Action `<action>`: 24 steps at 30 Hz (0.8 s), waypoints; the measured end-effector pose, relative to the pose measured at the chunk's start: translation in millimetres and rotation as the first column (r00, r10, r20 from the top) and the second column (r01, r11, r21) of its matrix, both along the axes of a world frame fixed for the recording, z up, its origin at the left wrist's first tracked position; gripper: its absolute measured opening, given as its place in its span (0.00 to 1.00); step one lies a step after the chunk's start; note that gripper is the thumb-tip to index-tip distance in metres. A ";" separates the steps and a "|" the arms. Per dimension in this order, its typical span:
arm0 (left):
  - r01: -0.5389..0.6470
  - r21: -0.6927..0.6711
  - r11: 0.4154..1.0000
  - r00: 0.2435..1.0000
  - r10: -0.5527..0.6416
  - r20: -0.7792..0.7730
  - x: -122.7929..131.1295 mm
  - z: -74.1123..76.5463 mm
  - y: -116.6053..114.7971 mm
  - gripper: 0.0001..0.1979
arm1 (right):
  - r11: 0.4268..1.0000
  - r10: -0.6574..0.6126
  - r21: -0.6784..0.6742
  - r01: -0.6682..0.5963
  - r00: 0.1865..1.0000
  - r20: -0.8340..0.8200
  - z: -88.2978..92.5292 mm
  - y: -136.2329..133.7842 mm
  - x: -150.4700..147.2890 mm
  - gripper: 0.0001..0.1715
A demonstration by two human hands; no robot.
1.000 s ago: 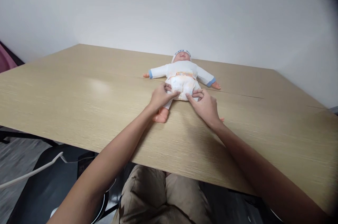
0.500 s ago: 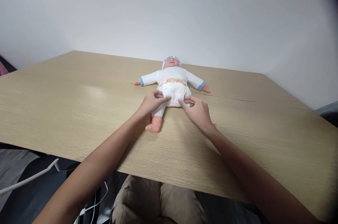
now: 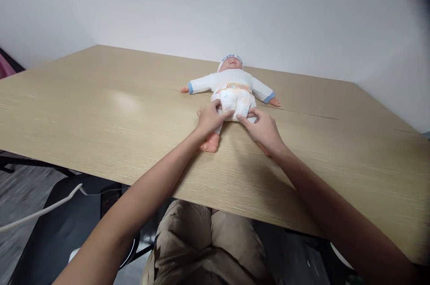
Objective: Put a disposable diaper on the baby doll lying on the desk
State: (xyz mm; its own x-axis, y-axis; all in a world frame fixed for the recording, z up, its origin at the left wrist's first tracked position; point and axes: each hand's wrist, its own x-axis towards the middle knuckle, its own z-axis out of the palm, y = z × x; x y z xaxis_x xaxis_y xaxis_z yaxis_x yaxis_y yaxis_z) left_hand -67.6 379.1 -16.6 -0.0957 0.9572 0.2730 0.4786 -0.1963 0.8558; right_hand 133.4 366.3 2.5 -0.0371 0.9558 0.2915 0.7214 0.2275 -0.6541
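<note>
A baby doll [image 3: 232, 78] in a white outfit with blue cuffs and a white cap lies on its back, head away from me. Around its hips is a white diaper [image 3: 231, 97] with an orange-patterned waistband. My left hand [image 3: 213, 117] pinches the diaper's edge by the leg on the left, thumb at the crotch. On the opposite side, my right hand [image 3: 264, 129] has its thumb and fingers closed on the other leg edge. One doll foot [image 3: 211, 142] shows below my left hand; the other leg is mostly hidden by my right hand.
The doll rests on a light wood table [image 3: 134, 133] with a thin seam across it. A white wall [image 3: 215, 7] stands behind. Below the near edge are a black chair [image 3: 63, 222], a white cable [image 3: 43, 211] and my legs in brown trousers [image 3: 201, 240].
The view has shifted, so the doll and table appear higher, with the doll further right. Both hands stay at the diaper's leg edges, with little change in their grip.
</note>
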 end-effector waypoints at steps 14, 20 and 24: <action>-0.066 0.016 0.998 0.996 0.065 0.068 5.5 -3.2 -2.0 0.24 | 0.999 -0.043 0.033 0.041 0.998 0.056 -1.9 -1.7 -4.2 0.21; -0.095 0.014 0.995 0.995 0.094 0.041 6.4 -1.2 -6.1 0.25 | 0.999 -0.023 0.048 0.021 0.999 0.038 -1.7 -3.8 -3.1 0.19; -0.087 0.014 0.996 0.996 0.087 0.002 4.8 -2.8 -4.2 0.22 | 0.999 -0.012 0.050 0.009 0.999 0.046 -2.0 -4.5 -3.5 0.19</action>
State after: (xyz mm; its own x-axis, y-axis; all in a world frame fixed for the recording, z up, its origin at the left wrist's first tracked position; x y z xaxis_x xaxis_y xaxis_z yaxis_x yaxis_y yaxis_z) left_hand -62.8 374.8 -19.4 -0.1786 0.9413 0.2863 0.4928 -0.1663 0.8541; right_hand 129.9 361.8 0.4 -0.0418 0.9407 0.3366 0.7531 0.2511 -0.6081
